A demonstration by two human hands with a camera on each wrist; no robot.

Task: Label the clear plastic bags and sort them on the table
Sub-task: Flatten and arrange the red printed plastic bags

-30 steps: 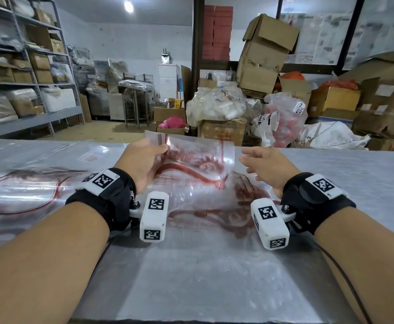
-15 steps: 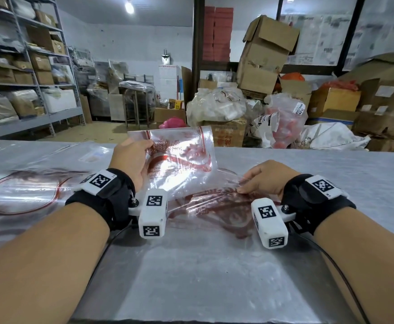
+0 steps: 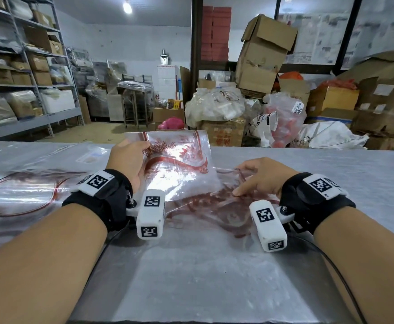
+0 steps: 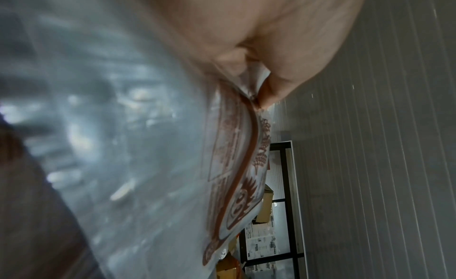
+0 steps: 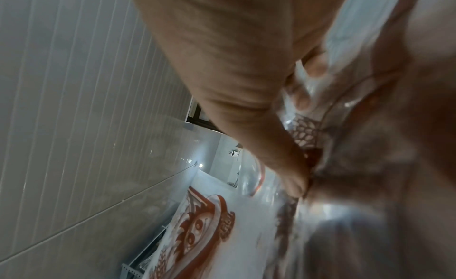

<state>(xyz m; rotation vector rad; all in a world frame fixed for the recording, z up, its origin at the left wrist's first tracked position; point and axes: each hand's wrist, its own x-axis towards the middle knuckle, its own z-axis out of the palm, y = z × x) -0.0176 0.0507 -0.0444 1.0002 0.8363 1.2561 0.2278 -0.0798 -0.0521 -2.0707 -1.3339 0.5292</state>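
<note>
Peeling one bag (image 3: 177,157) off the pile (image 3: 214,204) looked like the step in hand, so this was judged to be early going: sorting, not labelling, since no label or pen could be made out anywhere near the hands.

The bag, clear with red print, was held up by its left edge in the left hand (image 3: 127,160), thumb and fingers pinched round the film, which the left wrist view backed up (image 4: 249,78). Its lower part was still draped onto the pile at mid-bench. The right hand (image 3: 259,178) was laid on the pile, fingertips (image 5: 297,187) pressed into the plastic. Whether a fold was actually nipped there couldn't be told, way too blurry.

Next move, as a guess: the pile would need to be kept pinned while the bag got lifted clear, then set down to the left, where another sheet with a red oval (image 3: 20,195) was spread flat.

Room-wise, plenty of bare bench (image 3: 191,277) was left in front of the hands and off to the right. The far edge sat close behind the lifted bag, so slippery film could easily be slid off it.
</note>
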